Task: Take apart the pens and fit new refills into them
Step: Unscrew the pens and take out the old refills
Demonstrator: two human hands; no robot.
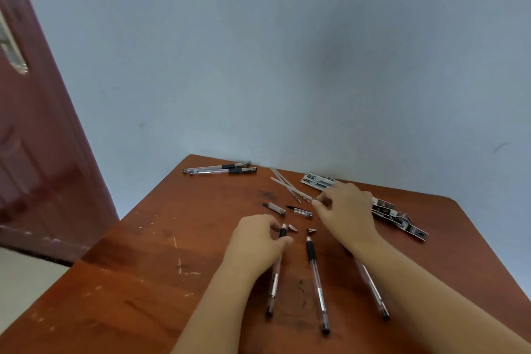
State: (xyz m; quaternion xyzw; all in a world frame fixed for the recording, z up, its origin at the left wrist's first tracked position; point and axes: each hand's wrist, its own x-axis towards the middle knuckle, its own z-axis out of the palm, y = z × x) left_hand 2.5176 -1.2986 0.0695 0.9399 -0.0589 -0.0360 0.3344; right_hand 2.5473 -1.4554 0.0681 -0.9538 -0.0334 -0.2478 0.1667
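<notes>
Now we grip a barrel (276,264) in our left hand (257,241) while our right hand (346,210) seemingly pinches a refill (290,187), which next needs threading into it.

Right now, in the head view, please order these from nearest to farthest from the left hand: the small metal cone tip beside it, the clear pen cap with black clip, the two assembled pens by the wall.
1. Small metal cone tip, just right of the left hand.
2. Clear pen cap with black clip, farther back, centre.
3. Two assembled pens, far back-left, by the wall.
</notes>
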